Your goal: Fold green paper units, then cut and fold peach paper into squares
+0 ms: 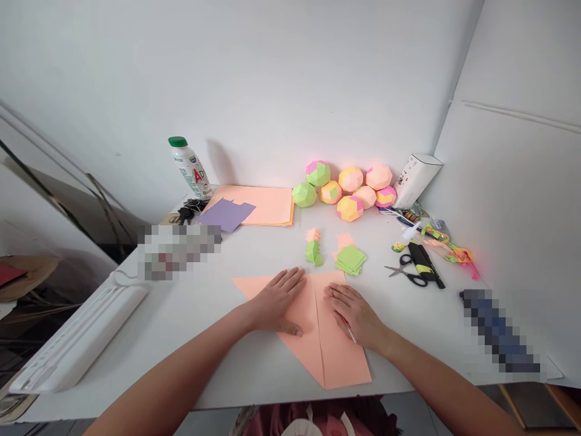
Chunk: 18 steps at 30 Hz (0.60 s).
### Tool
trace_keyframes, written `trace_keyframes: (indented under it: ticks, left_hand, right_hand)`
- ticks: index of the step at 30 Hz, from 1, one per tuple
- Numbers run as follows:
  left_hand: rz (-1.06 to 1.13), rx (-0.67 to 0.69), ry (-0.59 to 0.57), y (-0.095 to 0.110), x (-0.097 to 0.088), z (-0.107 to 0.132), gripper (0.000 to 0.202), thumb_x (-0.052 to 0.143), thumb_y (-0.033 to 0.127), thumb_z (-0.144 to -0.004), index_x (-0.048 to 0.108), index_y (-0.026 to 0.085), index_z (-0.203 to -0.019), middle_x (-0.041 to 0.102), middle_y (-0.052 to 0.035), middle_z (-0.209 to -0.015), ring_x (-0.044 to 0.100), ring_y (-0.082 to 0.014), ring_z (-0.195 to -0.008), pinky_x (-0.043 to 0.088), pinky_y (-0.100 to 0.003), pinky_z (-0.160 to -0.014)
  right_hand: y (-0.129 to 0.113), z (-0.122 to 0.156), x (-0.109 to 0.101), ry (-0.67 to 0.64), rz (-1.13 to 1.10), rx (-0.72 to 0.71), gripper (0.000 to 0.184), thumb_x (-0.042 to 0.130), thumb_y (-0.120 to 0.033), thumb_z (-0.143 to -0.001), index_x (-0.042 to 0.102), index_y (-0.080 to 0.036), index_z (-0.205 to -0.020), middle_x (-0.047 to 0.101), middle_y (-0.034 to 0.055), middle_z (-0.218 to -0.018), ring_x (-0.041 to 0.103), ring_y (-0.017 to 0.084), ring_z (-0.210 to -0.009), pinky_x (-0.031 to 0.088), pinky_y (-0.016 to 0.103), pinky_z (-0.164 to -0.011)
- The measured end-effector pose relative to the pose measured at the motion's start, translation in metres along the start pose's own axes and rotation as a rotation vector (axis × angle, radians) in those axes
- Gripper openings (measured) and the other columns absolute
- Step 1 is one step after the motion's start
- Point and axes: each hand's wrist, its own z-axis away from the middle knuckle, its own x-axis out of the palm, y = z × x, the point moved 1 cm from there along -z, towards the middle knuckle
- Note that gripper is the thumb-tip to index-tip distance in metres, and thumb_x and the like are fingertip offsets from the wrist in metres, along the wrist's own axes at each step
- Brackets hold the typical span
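A peach sheet of paper [342, 369] lies on the table before me, with a long crease or cut line running down its middle. My left hand [276, 303] rests flat on the left part of the sheet, fingers stretched out and thumb apart. On the right part lies my right hand [356, 312], its fingers curled round a slim pen [350, 332]. Just beyond the sheet stand folded green and peach paper pieces [313, 249] in a row. Beside them is a small stack of green paper pieces [351, 259], over peach ones.
Faceted paper balls [350, 208] sit against the wall. Scissors [411, 271], a black cutter [424, 263] and paper scraps [454, 249] lie at right. Peach sheets [272, 203], a purple sheet [229, 213], a bottle [193, 169] and a white device [86, 339] are at left.
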Motion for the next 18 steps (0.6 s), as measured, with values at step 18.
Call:
trace_keyframes:
  ticks: [18]
  left_hand:
    - [0.019,-0.042,-0.068,0.0069,-0.0111,0.0006,0.113,0.041,0.083,-0.068,0.009,0.01,-0.148,0.001,-0.0162,-0.154,-0.001,-0.0316,-0.142,0.005,-0.046,-0.115]
  right_hand:
    - [-0.0007,0.0001,-0.0008,-0.005,0.016,0.007,0.035,0.041,-0.009,-0.087,0.054,-0.016,-0.119,0.06,0.0122,-0.122,0.047,0.023,-0.124,0.042,0.047,-0.102]
